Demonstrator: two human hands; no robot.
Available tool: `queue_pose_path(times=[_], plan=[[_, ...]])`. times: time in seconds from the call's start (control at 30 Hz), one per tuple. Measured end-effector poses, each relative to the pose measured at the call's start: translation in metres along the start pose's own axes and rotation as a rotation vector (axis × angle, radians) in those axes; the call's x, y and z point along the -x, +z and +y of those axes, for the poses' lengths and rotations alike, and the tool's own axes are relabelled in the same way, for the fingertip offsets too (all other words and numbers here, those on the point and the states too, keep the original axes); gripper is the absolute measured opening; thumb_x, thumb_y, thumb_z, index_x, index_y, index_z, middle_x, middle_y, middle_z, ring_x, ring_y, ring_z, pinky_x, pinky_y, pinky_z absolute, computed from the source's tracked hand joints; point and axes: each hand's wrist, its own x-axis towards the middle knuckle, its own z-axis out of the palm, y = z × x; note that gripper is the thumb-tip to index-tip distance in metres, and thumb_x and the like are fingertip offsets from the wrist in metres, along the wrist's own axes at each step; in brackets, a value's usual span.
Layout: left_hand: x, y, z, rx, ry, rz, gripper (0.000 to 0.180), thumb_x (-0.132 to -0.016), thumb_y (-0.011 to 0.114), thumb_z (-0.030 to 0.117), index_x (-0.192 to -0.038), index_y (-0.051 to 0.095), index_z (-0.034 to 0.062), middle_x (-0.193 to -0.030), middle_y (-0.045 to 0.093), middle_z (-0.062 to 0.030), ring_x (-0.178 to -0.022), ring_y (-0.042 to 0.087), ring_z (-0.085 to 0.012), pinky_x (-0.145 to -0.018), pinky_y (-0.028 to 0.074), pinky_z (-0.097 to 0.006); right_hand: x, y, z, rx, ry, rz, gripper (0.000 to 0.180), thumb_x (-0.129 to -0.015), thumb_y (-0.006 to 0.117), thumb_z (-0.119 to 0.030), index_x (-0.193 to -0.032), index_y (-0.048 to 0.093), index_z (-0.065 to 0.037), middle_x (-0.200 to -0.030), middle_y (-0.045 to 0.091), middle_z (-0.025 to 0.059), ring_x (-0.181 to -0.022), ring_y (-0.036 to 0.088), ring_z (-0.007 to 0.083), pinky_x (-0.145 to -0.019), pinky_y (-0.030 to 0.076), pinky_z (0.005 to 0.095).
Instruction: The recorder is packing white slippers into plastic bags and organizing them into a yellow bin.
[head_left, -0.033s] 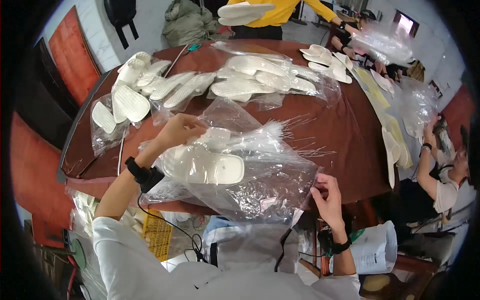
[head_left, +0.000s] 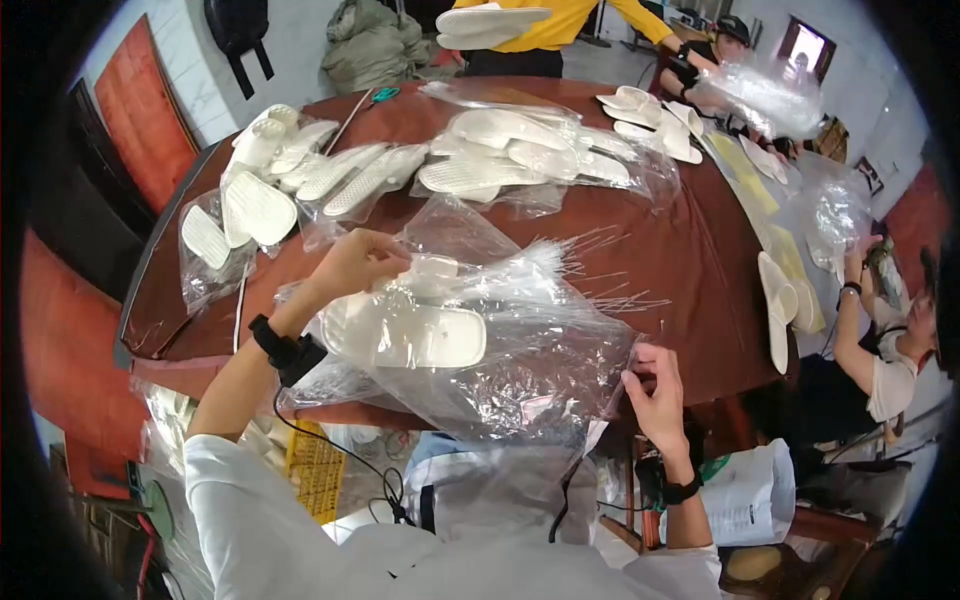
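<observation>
A clear plastic bag (head_left: 520, 385) lies spread at the near edge of the brown table, with a white slipper (head_left: 450, 338) inside its left part. My left hand (head_left: 358, 262) is bent over the slipper's far side, finger and thumb pinched on the film. At the bag's right corner, my right hand (head_left: 657, 395) has its thumb and forefinger closed on the edge. A bundle of thin clear plastic strands (head_left: 545, 268) fans out to the right just beyond the bag. Glare on the film blurs whatever else the bag contains.
Bagged white slippers (head_left: 500, 160) cover the far side of the brown table (head_left: 690, 270). Teal scissors (head_left: 384, 95) lie at the back. Loose slippers (head_left: 775, 310) line the right edge. A yellow basket (head_left: 313, 470) stands below the table. Other people work across and at right.
My hands and the bag stay almost in place. At the far right back, a person's capped head has come up into view, and the plastic held by the people there has shifted slightly.
</observation>
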Motion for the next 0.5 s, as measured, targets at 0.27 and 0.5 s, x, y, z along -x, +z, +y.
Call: queue_pose_path(times=[0.27,0.5], plan=[[-0.01,-0.018,0.002,-0.277,-0.106,-0.199,0.039,-0.079,0.074,0.033,-0.102,0.067,0.0019,-0.085,0.067,-0.0089,-0.071,0.064,-0.015,-0.063,0.049,-0.029,-0.03,-0.005,0.006,0.144,-0.06,0.045,0.042,-0.078,0.068,-0.004,-0.117,0.053,-0.005,-0.107,0.047,0.0176,-0.09,0.057,0.0329,-0.074,0.049,0.0387],[-0.031,-0.023,0.033,-0.194,0.05,-0.198,0.042,-0.09,0.062,0.029,-0.12,0.056,0.0002,-0.106,0.063,-0.0101,-0.093,0.059,-0.0175,-0.08,0.048,-0.029,-0.043,-0.006,0.025,0.217,-0.037,0.078,0.027,-0.081,0.064,-0.001,-0.107,0.059,-0.004,-0.098,0.052,0.0142,-0.079,0.059,0.0298,-0.071,0.048,0.0371]])
